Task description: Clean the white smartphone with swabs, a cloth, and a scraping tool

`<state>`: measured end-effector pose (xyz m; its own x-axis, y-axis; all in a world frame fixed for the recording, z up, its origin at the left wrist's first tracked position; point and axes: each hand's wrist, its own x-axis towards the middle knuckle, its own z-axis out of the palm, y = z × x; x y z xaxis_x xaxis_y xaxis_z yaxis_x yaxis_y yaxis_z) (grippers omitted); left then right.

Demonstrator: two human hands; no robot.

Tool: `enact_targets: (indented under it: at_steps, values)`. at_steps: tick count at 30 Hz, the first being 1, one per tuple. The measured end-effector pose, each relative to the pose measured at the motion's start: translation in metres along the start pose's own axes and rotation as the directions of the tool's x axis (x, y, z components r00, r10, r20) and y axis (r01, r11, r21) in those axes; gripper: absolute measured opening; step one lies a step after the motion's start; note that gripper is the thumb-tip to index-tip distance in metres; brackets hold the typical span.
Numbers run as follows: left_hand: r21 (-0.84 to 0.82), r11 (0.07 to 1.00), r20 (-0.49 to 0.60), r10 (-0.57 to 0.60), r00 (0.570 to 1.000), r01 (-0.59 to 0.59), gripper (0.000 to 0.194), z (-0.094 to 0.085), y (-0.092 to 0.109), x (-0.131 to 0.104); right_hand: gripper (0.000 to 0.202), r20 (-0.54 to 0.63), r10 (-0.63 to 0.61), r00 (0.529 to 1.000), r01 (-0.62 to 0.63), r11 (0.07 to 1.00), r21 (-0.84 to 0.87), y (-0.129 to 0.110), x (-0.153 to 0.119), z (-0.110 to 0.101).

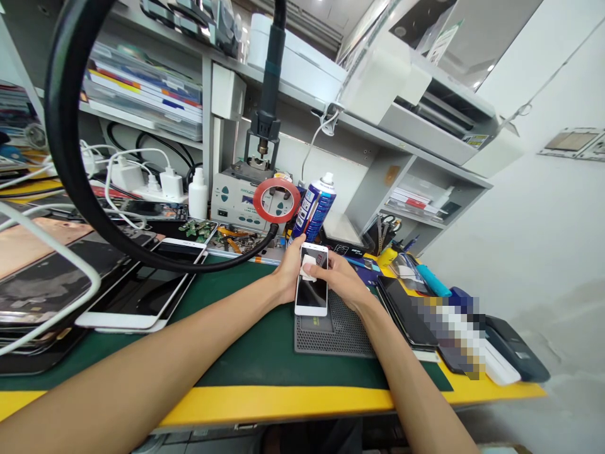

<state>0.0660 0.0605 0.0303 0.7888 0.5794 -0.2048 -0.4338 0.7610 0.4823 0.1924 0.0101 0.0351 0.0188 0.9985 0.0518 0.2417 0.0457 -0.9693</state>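
Observation:
A white-framed smartphone (312,297) with a dark screen is held up over a grey perforated mat (338,337). My left hand (287,274) is closed around the phone's left edge. On the upper part of the screen my right hand (344,277) presses a small white cloth or tissue (309,260) under its thumb; the other fingers are behind or beside the phone and partly hidden. A blue spray can (314,205) stands just behind the phone.
Left on the green mat (246,353) lie tablets (142,287) and stacked screens. A thick black hose (61,126) loops in front of a grey machine (236,202) with a red tape roll (258,198). Dark devices (406,312) lie right. The yellow table edge (283,403) is nearest me.

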Motion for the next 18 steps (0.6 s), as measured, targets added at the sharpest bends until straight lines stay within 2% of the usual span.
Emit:
enact_targets:
  at_steps: [9, 18]
  values:
    - [0.022, 1.000, 0.019, -0.008, 1.000, 0.008, 0.044, -0.0005, 0.0006, 0.0001, 0.036, 0.011, 0.022, 1.000, -0.022, 1.000, 0.008, -0.0032, -0.0034, 0.0009]
    - [0.017, 1.000, -0.008, -0.023, 1.000, 0.023, 0.042, 0.0003, 0.0012, -0.0006, 0.037, 0.000, 0.002, 1.000, -0.002, 0.999, -0.039, -0.0028, -0.0034, 0.0008]
